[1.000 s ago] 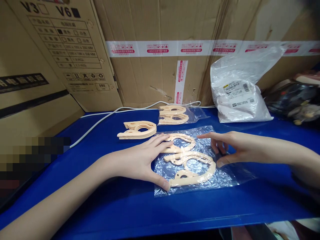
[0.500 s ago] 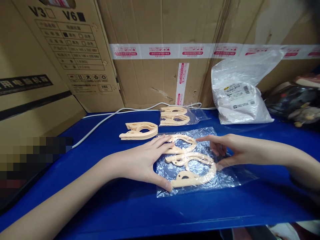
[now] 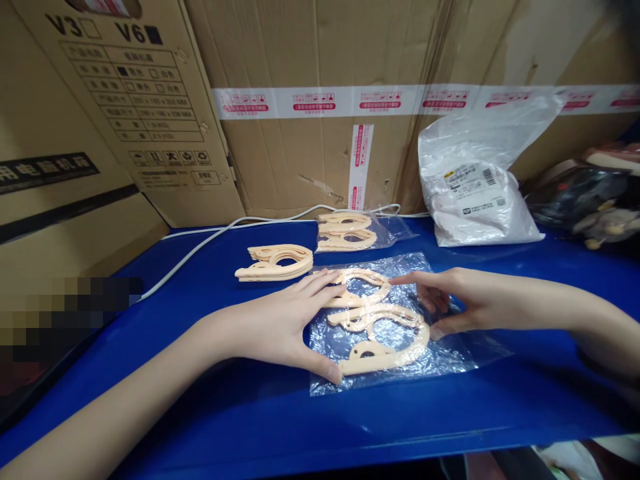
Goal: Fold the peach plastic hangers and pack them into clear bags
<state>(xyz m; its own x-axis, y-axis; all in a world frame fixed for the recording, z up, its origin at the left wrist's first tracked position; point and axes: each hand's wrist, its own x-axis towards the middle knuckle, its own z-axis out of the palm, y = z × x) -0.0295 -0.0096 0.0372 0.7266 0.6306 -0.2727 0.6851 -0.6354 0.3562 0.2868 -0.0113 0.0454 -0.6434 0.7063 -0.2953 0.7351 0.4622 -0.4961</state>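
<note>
two hands settle over a bag of beige hangers

the step in hand looks like steadying and squaring a clear bag (image 3: 453, 360) on the blue table (image 3: 350, 427). it lies flat, and two beige pieces that look like folded hangers seem to be inside: a far hanger (image 3: 345, 303) and a near hanger (image 3: 370, 363), side by side.

the left hand (image 3: 287, 323) is spread open and grips nothing, its fingertips over the left end of the far hanger, its thumb at the left end of the near one. the right hand (image 3: 453, 300) is loosely curled, not closed round anything; its index fingertip is at the far hanger's right edge, its thumb beside the near hanger's. how hard either presses, i cannot tell.

any next move calls, i judge, for even pressure from both sides, since slick film could let the hangers slide.

a loose stack (image 3: 273, 270) lies farther left, and a smaller bag (image 3: 393, 233) beyond.

against a second ago, the right index fingertip, then slightly apart from the far hanger, has come in to its edge; the left hand looks unmoved.
</note>
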